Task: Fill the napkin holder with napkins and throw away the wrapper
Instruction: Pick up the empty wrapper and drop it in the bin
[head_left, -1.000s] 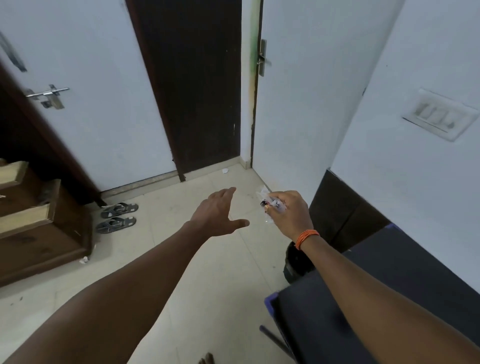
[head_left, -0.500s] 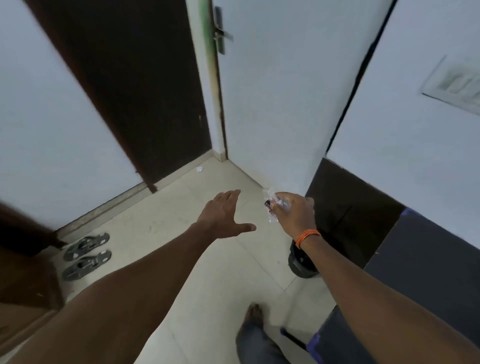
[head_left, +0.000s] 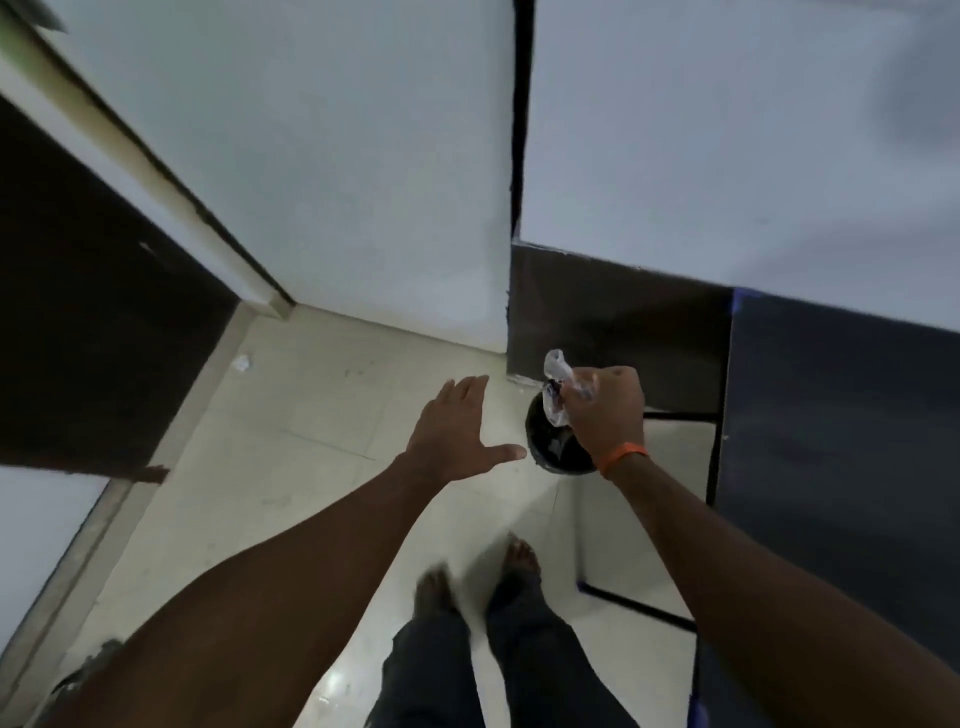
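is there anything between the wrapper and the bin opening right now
Nothing visible. The right hand pinches the crumpled wrapper above the far rim of the black bin, whose mouth looks open with no lid in view. The left hand is spread open beside the bin, off to its left, not over the opening.

The wrapper (head_left: 555, 387) is crumpled clear plastic with a dark printed patch, bunched up and held aloft. It pokes out from the right hand (head_left: 605, 410), directly over what looks like a black bin (head_left: 550, 449) on the floor.
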